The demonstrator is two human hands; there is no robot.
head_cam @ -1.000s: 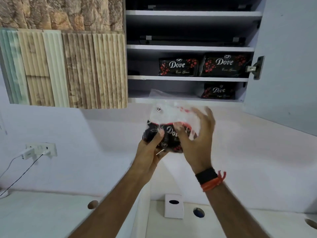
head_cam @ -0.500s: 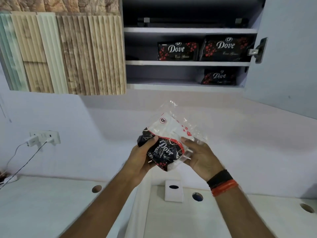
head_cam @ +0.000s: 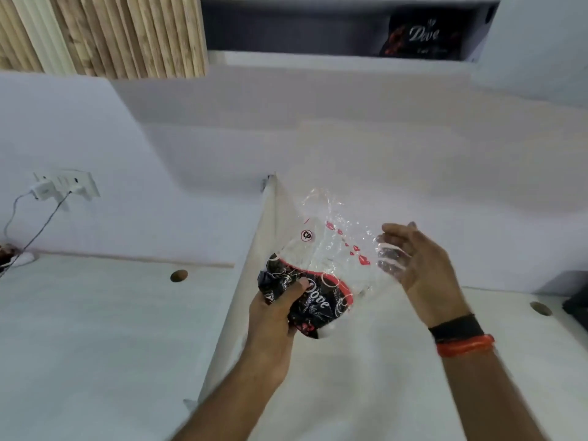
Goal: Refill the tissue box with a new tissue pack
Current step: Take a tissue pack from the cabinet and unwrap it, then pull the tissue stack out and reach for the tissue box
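A wide white desk [head_cam: 79,345] is spread across the near part of the scene, and it is split by an upright white divider panel [head_cam: 254,265] that runs from near to far at the middle. A round cable hole [head_cam: 178,275] is cut in the left section of the desk, and another [head_cam: 540,308] is seen at the far right. Behind the desk a pale wall is seen, with a white socket strip [head_cam: 68,184] mounted at the far left, into which a charger and cables are plugged. Above, at the far left, ribbed wood-look panels [head_cam: 127,33] are hung, and to their right an open cabinet shelf [head_cam: 318,55] is shown, on which a dark pack marked "Dove" [head_cam: 420,36] is lying.

The tissue pack [head_cam: 311,281] is held in the air above the desk, just right of the divider, between both hands. Its dark printed lower end is clenched in the fingers of the left hand [head_cam: 276,316], with the thumb pressed on the print. The clear upper part of the wrapper is spread up and to the right, where it is met by the right hand [head_cam: 420,265]; its fingers [head_cam: 389,259] are curled loosely behind the film, and whether the film is truly pinched cannot be told. A black band [head_cam: 458,327] and an orange band [head_cam: 466,345] are worn on the right wrist.
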